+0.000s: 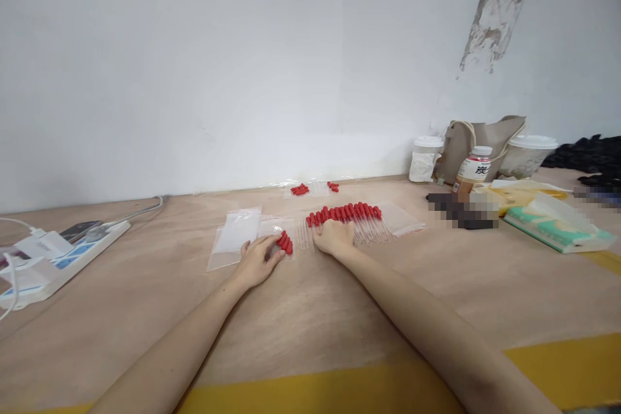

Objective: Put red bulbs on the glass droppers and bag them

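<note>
Head view | table (301, 330): we work toward its far side | right hand (336, 237): curled over the tubes (372, 230), fingertips hidden, grip we cannot tell | left hand (256, 261): thumb and fingers parted beside loose caps (285, 242) | tubes: rowed side by side; we'd best handle each lightly, neighbours undisturbed | caps: we'd best keep each straight

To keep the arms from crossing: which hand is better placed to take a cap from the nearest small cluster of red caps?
Likely the left hand: it is right at those red caps. The right hand is farther over, at the row of red-capped clear tubes.
</note>
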{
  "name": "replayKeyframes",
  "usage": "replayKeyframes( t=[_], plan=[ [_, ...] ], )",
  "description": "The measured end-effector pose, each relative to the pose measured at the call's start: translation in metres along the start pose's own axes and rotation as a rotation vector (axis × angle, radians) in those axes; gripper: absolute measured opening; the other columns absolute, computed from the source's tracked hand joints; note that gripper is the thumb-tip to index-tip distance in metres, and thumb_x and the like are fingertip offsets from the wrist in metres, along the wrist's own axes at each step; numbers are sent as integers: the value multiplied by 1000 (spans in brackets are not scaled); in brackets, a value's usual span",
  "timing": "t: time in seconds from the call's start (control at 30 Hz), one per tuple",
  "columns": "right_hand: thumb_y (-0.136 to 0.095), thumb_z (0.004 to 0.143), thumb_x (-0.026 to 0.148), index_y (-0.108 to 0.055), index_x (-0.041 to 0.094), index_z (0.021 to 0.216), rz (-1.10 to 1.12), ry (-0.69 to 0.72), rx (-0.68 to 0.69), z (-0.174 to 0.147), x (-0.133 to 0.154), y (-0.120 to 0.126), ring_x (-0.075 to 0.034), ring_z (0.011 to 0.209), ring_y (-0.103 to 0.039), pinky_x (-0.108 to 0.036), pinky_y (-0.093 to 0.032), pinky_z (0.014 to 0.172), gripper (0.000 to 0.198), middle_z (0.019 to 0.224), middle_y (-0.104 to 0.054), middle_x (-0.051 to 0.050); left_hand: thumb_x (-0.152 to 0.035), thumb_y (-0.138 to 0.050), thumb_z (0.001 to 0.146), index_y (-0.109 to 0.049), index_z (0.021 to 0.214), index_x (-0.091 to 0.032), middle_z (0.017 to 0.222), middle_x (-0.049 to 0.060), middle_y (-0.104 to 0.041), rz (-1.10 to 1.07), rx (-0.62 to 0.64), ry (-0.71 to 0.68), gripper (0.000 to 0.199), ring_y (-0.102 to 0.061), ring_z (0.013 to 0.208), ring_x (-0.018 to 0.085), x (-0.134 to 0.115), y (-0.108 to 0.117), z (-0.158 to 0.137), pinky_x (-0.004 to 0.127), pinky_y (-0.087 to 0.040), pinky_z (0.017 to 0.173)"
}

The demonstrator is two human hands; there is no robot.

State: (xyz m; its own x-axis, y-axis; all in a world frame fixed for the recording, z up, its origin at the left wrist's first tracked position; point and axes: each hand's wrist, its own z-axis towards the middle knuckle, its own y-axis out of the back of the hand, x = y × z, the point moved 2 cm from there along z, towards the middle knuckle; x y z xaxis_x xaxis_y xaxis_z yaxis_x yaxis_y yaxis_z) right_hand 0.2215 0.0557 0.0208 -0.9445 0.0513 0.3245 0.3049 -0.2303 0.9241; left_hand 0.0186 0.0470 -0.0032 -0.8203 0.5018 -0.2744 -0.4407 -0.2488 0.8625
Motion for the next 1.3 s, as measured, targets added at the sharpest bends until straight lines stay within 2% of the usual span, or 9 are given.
replayKeyframes(
  t=[0.23, 0.43, 0.6, 0.73, 0.83, 0.93, 1.07, 1.2, 1.3],
  plan=[
    [-43, 78, 34, -65, 18, 80, 42, 142, -3, -1, 15, 3, -21, 84, -58, -36, -25, 81, 27, 82, -67, -8, -37, -52, 80, -58, 102, -26, 107, 5, -58, 39, -89, -81, 25, -50, 104, 23, -12, 5, 0, 44, -30, 91],
    [-49, 72, 23, -63, 13, 87, -51, 93, 70, 7, 33, 3, -24, 85, -59, -39, -24, 83, 23, 89, -65, -15, -26, -50, 82, -60, 100, -23, 102, 5, -58, -24, -67, -158, 21, -52, 100, 20, -14, 4, 2, 36, -37, 88],
    [-52, 71, 23, -63, 13, 89, -68, 74, 108, 12, 39, 1, -25, 87, -59, -43, -23, 85, 23, 91, -65, -16, -24, -50, 82, -59, 101, -21, 101, 6, -58, -49, -75, -191, 21, -54, 96, 20, -14, 5, 2, 34, -40, 85],
    [-53, 70, 20, -64, 12, 88, -76, 65, 121, 12, 43, -1, -26, 88, -59, -44, -22, 86, 22, 90, -65, -16, -28, -50, 83, -59, 101, -23, 105, 7, -57, 25, -119, -246, 21, -50, 102, 21, -21, 8, 0, 38, -36, 88],
    [-48, 75, 22, -64, 12, 89, -66, 83, 118, 9, 41, 1, -24, 88, -58, -42, -24, 85, 23, 91, -65, -14, -30, -54, 81, -61, 98, -25, 109, 6, -56, 150, -131, -265, 19, -45, 107, 25, -28, 8, -2, 46, -27, 94],
    [-42, 80, 29, -63, 11, 87, -47, 108, 113, 2, 27, 10, -24, 87, -58, -38, -31, 79, 28, 91, -64, -15, -27, -55, 81, -63, 90, -26, 107, 5, -57, 208, -136, -265, 13, -45, 108, 25, -32, 6, -1, 48, -21, 94],
    [-36, 83, 29, -58, 10, 85, 21, 199, 22, -15, -9, 19, -23, 79, -58, -32, -36, 67, 29, 85, -63, -17, -21, -51, 83, -64, 87, -25, 100, 3, -62, 163, -169, -283, 15, -48, 104, 23, -34, 4, 0, 47, -24, 92],
    [-29, 86, 23, -50, 12, 89, 267, 364, -143, -36, -50, 17, -17, 72, -54, -27, -38, 64, 24, 81, -60, -11, -20, -47, 85, -63, 94, -23, 97, 5, -65, -8, -223, -335, 19, -50, 100, 22, -41, 10, -5, 43, -33, 89],
    [-31, 85, 21, -49, 14, 96, 363, 434, -226, -47, -71, 14, -18, 77, -54, -28, -40, 69, 22, 82, -59, -9, -18, -42, 87, -60, 102, -21, 100, 6, -63, -199, -114, -404, 24, -54, 96, 18, -51, 14, -15, 36, -41, 86]
  ],
)
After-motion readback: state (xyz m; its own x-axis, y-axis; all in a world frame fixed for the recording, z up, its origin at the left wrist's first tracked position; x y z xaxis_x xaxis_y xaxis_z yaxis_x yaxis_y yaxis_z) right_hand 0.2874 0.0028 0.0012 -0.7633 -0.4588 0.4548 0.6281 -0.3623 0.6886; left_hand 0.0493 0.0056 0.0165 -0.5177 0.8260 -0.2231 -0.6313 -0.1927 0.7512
